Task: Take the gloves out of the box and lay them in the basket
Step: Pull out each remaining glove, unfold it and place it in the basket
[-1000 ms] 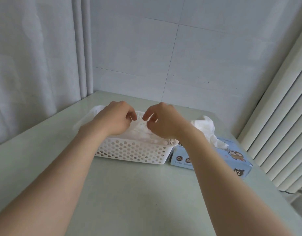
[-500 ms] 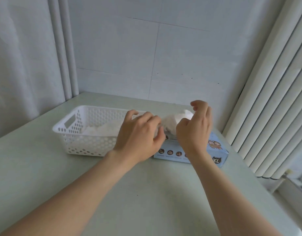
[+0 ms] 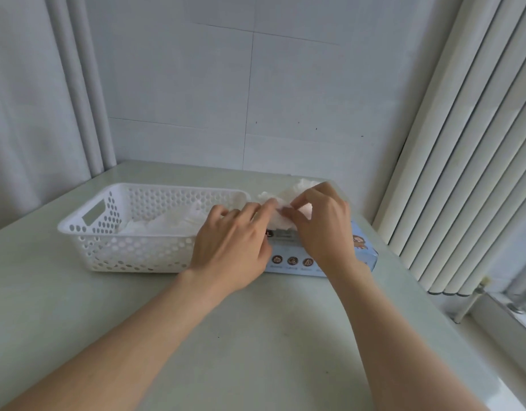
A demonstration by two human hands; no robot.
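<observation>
**A:** Where is the glove, and what has hold of it?

**B:** A crumpled white glove (image 3: 288, 194) stands up out of the top of the blue box (image 3: 366, 257), at the right of the bench (image 3: 255, 336). My right grip (image 3: 321, 229) is clamped on it, thumb and fingers pinching the tuft. My left grip (image 3: 232, 250) reaches in with fairly straight fingers, their tips at the same tuft. Whether they pinch it, I cannot tell.

**A:** What might go wrong?

**B:** I think the film clings, so one pull may drag several gloves out together. The box looks light. With neither grip pressing it down, it may lift or slide with the pull. A hard tug could also tear the glove.

**A:** And the drop?

**B:** The basket (image 3: 86, 229) sits just beside the box on its left, with other gloves (image 3: 166, 223) already inside. A limp glove could drape over the near rim instead of lying flat.

**A:** Which way does it all point?

**B:** The box's long axis runs left to right across my view, in line with the basket's. The tuft points up and slightly away from me. It is too bunched for me to tell its own long axis.
</observation>
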